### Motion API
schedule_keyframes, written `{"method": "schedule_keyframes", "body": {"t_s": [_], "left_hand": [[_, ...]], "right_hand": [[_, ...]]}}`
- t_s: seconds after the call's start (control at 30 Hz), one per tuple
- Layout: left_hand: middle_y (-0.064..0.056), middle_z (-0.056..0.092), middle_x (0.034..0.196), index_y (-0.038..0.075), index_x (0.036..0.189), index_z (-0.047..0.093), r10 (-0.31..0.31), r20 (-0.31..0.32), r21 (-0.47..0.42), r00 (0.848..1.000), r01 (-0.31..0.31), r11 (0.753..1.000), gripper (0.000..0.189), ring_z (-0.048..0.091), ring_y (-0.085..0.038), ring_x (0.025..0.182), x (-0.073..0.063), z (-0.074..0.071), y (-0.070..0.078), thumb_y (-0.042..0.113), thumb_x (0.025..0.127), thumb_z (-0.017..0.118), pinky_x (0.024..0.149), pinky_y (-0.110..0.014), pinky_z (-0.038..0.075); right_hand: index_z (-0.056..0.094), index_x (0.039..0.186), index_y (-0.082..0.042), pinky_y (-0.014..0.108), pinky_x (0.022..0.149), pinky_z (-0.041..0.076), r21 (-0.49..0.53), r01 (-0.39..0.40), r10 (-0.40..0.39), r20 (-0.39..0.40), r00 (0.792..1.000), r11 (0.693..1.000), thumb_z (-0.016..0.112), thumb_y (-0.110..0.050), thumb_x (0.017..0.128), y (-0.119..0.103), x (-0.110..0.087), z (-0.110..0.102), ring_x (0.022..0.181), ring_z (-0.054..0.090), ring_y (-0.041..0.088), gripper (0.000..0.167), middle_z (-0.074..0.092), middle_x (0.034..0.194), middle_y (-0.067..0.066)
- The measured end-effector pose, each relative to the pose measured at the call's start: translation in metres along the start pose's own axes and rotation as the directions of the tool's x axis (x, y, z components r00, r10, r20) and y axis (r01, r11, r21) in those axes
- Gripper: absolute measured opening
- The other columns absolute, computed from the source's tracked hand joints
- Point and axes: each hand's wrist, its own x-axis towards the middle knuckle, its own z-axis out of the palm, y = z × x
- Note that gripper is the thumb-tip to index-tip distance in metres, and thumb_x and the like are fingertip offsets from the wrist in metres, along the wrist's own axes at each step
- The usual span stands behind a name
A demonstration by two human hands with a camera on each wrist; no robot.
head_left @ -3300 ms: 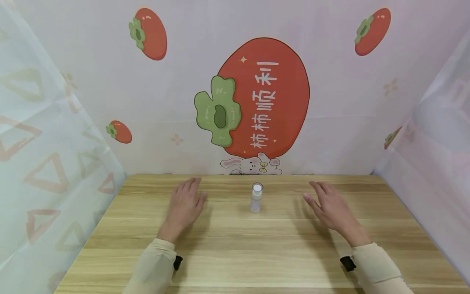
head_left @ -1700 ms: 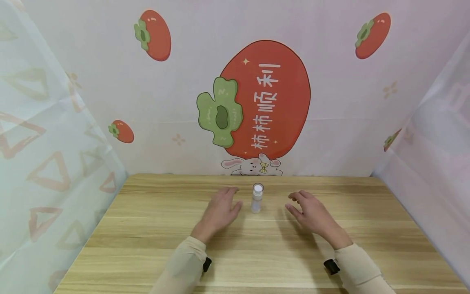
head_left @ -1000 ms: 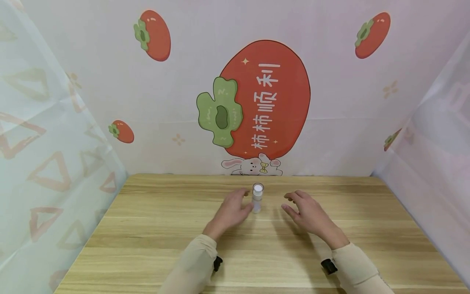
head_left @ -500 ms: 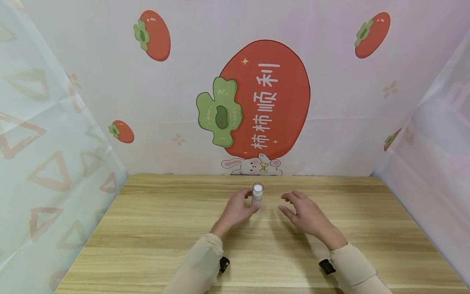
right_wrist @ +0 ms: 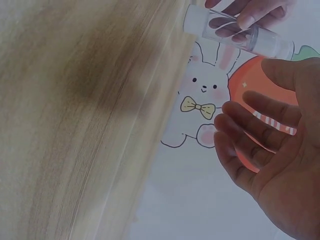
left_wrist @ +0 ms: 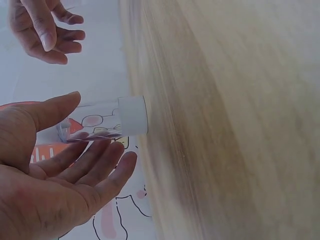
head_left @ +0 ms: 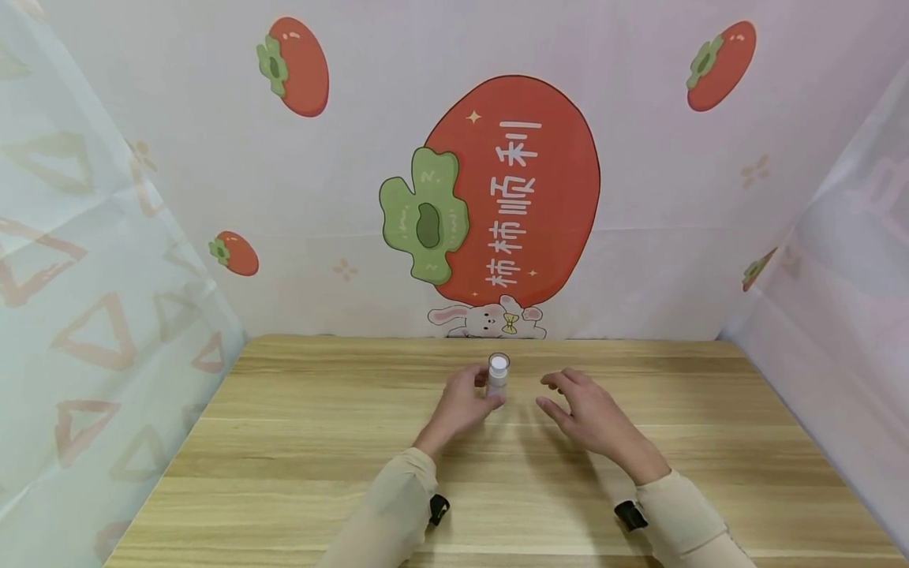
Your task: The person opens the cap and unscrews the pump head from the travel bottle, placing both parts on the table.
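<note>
A small clear bottle [head_left: 499,372] stands upright on the wooden table, with a white base and a white top under a clear cap. My left hand [head_left: 460,402] holds it from the left, thumb in front and fingers behind. In the left wrist view the fingers curl beside the bottle's clear body, just above its white base [left_wrist: 133,116]. Through the clear wall of the bottle [right_wrist: 227,29], those fingers show in the right wrist view. My right hand [head_left: 585,410] hovers to the right of the bottle, apart from it, with fingers loosely bent and nothing in them.
The wooden table [head_left: 298,473] meets a white backdrop [head_left: 341,181] printed with red persimmons and a rabbit. Pale printed sheets [head_left: 92,315] rise along the left and right sides. Black straps [head_left: 439,510] show at both wrists.
My left hand has moved right from the table's left part to the bottle and taken hold of it. The right hand has drifted left, closer to the bottle, which stays in place.
</note>
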Motion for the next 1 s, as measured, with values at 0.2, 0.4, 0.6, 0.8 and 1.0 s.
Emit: {"method": "schedule_keyframes", "body": {"t_s": [0.2, 0.4, 0.6, 0.8, 1.0], "left_hand": [[-0.012, 0.067, 0.115, 0.001, 0.125, 0.065, -0.011, -0.017, 0.003, 1.000, 0.011, 1.000, 0.037, 0.064, -0.028, 0.108, 0.0018, 0.0021, 0.0009, 0.009, 0.090, 0.078, 0.095, -0.044, 0.053], [-0.011, 0.068, 0.113, 0.001, 0.122, 0.066, -0.012, -0.027, 0.018, 1.000, 0.012, 1.000, 0.036, 0.065, -0.026, 0.106, 0.0017, 0.0033, 0.0010, 0.009, 0.090, 0.078, 0.094, -0.043, 0.053], [-0.011, 0.069, 0.113, 0.000, 0.125, 0.065, 0.016, -0.024, 0.019, 1.000, -0.016, 1.000, 0.038, 0.066, -0.026, 0.105, 0.0000, 0.0033, 0.0026, 0.009, 0.090, 0.077, 0.093, -0.043, 0.053], [-0.009, 0.069, 0.114, 0.003, 0.129, 0.066, 0.026, -0.022, 0.033, 0.999, -0.026, 0.999, 0.040, 0.065, -0.024, 0.105, -0.0014, 0.0019, 0.0073, 0.012, 0.091, 0.077, 0.094, -0.045, 0.052], [-0.007, 0.070, 0.113, 0.006, 0.125, 0.068, 0.040, -0.026, 0.081, 0.999, -0.038, 0.996, 0.037, 0.064, -0.023, 0.104, -0.0035, -0.0002, 0.0095, 0.014, 0.091, 0.078, 0.094, -0.046, 0.052]], "right_hand": [[0.067, 0.121, -0.002, 0.047, 0.084, 0.056, -0.001, 0.006, -0.006, -0.008, 1.000, 1.000, 0.072, -0.025, 0.097, 0.0000, 0.0005, -0.0011, 0.101, 0.066, 0.028, 0.034, 0.066, 0.114, 0.010], [0.067, 0.121, -0.002, 0.047, 0.084, 0.056, 0.000, 0.012, -0.012, -0.010, 1.000, 1.000, 0.072, -0.025, 0.097, -0.0008, 0.0004, -0.0023, 0.101, 0.066, 0.029, 0.034, 0.066, 0.113, 0.010], [0.067, 0.121, -0.002, 0.047, 0.084, 0.056, 0.006, 0.002, -0.002, -0.013, 1.000, 1.000, 0.072, -0.026, 0.096, -0.0011, 0.0012, -0.0034, 0.102, 0.066, 0.029, 0.035, 0.066, 0.114, 0.010], [0.066, 0.123, -0.003, 0.048, 0.084, 0.056, 0.049, 0.002, -0.001, -0.017, 1.000, 0.999, 0.070, -0.028, 0.098, -0.0001, 0.0020, -0.0053, 0.104, 0.065, 0.029, 0.036, 0.067, 0.115, 0.009], [0.065, 0.125, -0.002, 0.044, 0.081, 0.056, 0.105, 0.025, -0.022, -0.032, 0.999, 0.994, 0.070, -0.029, 0.098, 0.0024, 0.0037, -0.0066, 0.102, 0.064, 0.027, 0.038, 0.067, 0.113, 0.009]]}}
